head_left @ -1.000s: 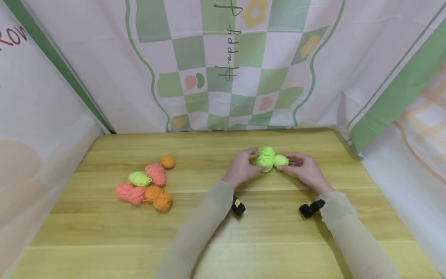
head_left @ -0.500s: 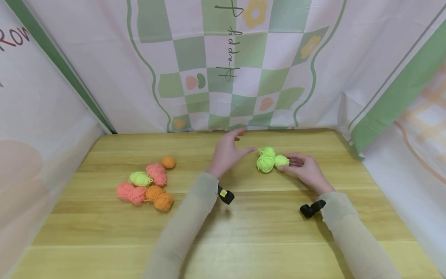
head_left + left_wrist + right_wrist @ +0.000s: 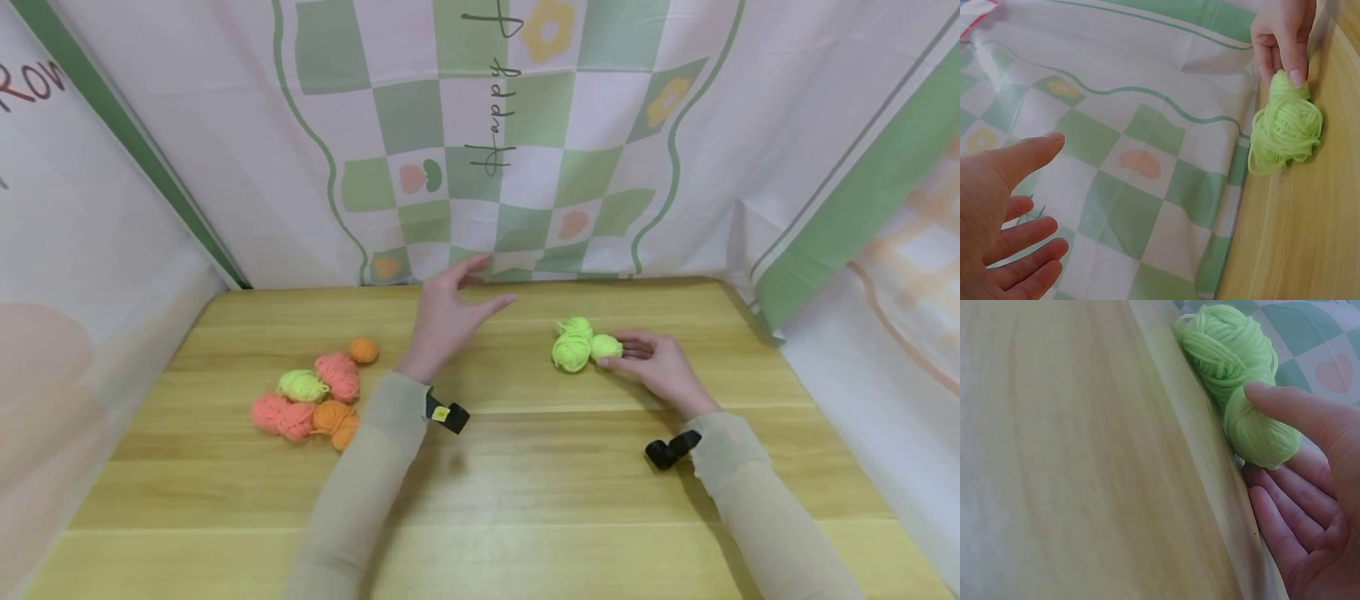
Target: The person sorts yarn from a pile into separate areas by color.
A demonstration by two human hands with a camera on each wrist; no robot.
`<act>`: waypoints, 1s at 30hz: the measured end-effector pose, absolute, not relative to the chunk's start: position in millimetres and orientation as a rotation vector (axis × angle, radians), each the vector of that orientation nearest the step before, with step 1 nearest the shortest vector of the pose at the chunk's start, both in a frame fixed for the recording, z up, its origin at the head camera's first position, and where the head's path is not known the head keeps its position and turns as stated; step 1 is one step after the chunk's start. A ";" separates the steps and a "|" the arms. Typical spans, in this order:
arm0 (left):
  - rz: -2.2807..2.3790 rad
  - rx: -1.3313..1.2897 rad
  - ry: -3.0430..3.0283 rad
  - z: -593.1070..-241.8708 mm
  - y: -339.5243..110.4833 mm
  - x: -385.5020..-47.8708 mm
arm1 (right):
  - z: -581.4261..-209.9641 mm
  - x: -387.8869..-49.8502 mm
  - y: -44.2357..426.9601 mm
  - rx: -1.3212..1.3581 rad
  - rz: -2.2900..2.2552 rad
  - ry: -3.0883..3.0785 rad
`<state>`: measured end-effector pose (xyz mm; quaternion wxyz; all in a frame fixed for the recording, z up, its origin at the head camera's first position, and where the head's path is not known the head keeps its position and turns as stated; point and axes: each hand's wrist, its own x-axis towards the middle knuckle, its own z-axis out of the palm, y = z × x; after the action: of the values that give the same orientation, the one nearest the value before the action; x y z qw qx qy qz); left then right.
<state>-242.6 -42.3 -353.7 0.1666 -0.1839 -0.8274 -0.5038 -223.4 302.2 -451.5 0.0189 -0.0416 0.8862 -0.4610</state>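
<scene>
My right hand (image 3: 663, 371) holds the small light-green yarn ball (image 3: 606, 347) between thumb and fingers on the table. Against that ball's left side lies a larger bright-green yarn bundle (image 3: 573, 345). In the right wrist view the thumb lies on top of the small ball (image 3: 1261, 434), with the other fingers behind and below it. My left hand (image 3: 444, 321) is raised over the back of the table, thumb and fingers spread, holding nothing. The left wrist view shows the left hand (image 3: 1007, 219) well apart from the green yarn (image 3: 1288, 128).
On the table's left side lie pink yarn bundles (image 3: 338, 377), a yellow-green one (image 3: 302, 385), an orange one (image 3: 336, 423) and a small orange ball (image 3: 363, 350). The left forearm partly covers the orange bundle. A patterned curtain (image 3: 536, 175) hangs along the table's back edge.
My left hand has let go of the larger green bundle and moved left and back, its fingers now spread. The right hand has stayed on the small ball.
</scene>
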 end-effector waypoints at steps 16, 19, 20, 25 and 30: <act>-1.361 -0.467 -2.360 -356.7 -105.1 -230.6 | -452.0 -222.7 302.5 -0.129 -1.440 2.755; -1.344 -0.455 -2.356 -355.2 -115.7 -228.4 | -452.5 -223.2 303.1 -0.127 -1.438 2.754; -1.332 -0.443 -2.365 -355.4 -119.5 -227.7 | -452.5 -223.3 303.3 -0.128 -1.437 2.755; -1.319 -0.366 -2.401 -358.4 -137.9 -223.8 | -452.3 -223.6 305.0 -0.124 -1.424 2.757; -1.350 -0.301 -2.434 -367.4 -157.6 -218.0 | -452.5 -223.8 304.7 -0.124 -1.417 2.760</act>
<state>-218.0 -157.6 -367.4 0.1701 -0.1060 -0.8568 -0.4751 -223.8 304.7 -452.5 0.0183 -0.0399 0.8887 -0.4564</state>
